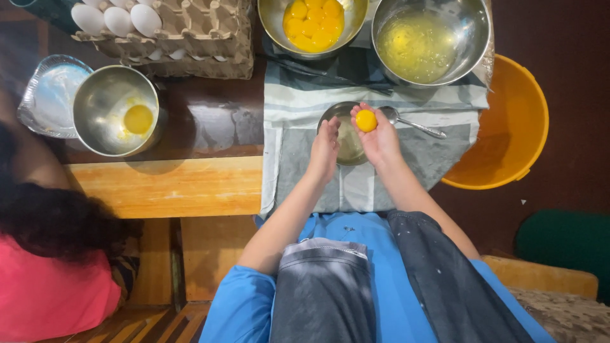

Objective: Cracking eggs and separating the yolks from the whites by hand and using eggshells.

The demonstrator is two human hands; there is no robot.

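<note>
While the right hand (380, 136) cups a round egg yolk (366, 121) in curled fingers, the open, empty left hand (325, 149) waits just beside, both above a small bowl (346, 149).

Dark wooden table (210, 121) under a striped cloth (298, 95), pale wooden bench (171, 187) in front, dark floor (559, 32) at right with an orange bucket (508, 127) and a green cushion (565, 244), soft daylight overhead.

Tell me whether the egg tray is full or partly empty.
Partly empty. The egg tray shows three white eggs at its left end; the cups visible to their right are bare cardboard. Its top edge is cut off.
</note>
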